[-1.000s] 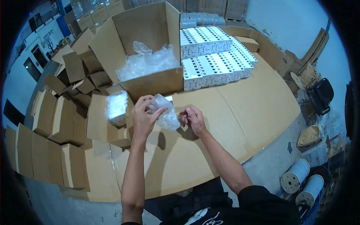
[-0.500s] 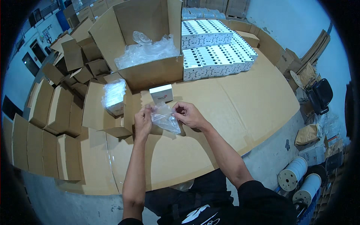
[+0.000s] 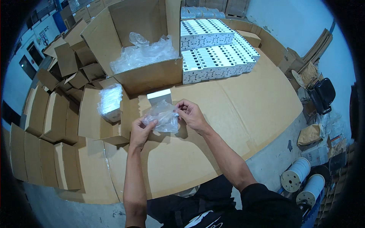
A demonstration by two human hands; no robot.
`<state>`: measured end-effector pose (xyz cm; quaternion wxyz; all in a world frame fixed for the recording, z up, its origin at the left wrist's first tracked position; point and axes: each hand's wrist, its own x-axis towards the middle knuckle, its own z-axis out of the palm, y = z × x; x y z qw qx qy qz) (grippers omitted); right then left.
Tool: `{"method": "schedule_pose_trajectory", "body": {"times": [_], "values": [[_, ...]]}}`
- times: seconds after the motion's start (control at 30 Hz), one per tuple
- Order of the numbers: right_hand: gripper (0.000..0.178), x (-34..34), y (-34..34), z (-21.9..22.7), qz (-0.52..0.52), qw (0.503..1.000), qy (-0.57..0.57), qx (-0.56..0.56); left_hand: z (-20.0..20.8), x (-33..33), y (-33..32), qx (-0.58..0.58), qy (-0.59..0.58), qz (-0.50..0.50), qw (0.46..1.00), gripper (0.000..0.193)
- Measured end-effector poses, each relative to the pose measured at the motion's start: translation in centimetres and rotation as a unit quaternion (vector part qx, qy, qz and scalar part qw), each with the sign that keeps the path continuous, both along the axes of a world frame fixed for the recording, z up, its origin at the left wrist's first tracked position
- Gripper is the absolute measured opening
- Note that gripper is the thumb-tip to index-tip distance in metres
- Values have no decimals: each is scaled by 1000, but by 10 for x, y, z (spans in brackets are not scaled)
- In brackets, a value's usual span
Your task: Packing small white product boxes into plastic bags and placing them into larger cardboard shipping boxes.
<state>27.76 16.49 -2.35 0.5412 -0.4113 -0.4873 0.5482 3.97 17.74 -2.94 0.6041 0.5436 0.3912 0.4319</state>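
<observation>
Flattened cardboard sheeting (image 3: pixel 235 110) covers the work surface. Left hand (image 3: pixel 141 131) and right hand (image 3: pixel 192 114) together hold a clear plastic bag (image 3: pixel 162 117) just above it; the left hand grips the bag's lower left edge with curled fingers, while the right hand pinches the upper right edge between thumb and fingertips. Whatever the bag contains is too blurred to make out. Just beyond the hands stands a small white box (image 3: pixel 159 95); farther off sits a large open carton (image 3: pixel 140 49) holding crumpled plastic, and beyond the right hand, stacked white boxes (image 3: pixel 216 57).

2 hands (image 3: pixel 142 131) (image 3: pixel 192 114), 1 clear plastic bag (image 3: pixel 163 117), 1 big open carton (image 3: pixel 148 76), 2 cable spools (image 3: pixel 294 178) (image 3: pixel 310 190).
</observation>
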Motion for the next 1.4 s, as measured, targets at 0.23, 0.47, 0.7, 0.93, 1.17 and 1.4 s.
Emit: {"method": "schedule_pose_trajectory", "body": {"times": [0.23, 0.47, 0.7, 0.93, 1.17, 1.4], "values": [[25, -3, -9, 10, -20, 989, -36, 140, -5, 5, 0, -37, -49, 66, 996, 21], [17, -10, -14, 12, -63, 958, -237, 152, -3, 4, 1, -10, -25, 75, 997, 21], [5, 13, -13, 21, -23, 965, -205, 160, -4, 7, 4, -51, -158, 157, 974, 16], [3, 36, -20, 34, 94, 988, -111, -55, -17, 4, 8, 3, -171, 156, 973, 31], [6, 29, -16, 25, 90, 995, -45, -2, 5, 27, -14, -76, -324, 117, 936, 50], [7, 20, -22, 31, 102, 991, -58, -62, -7, 43, -29, -144, -227, 85, 959, 35]]}}
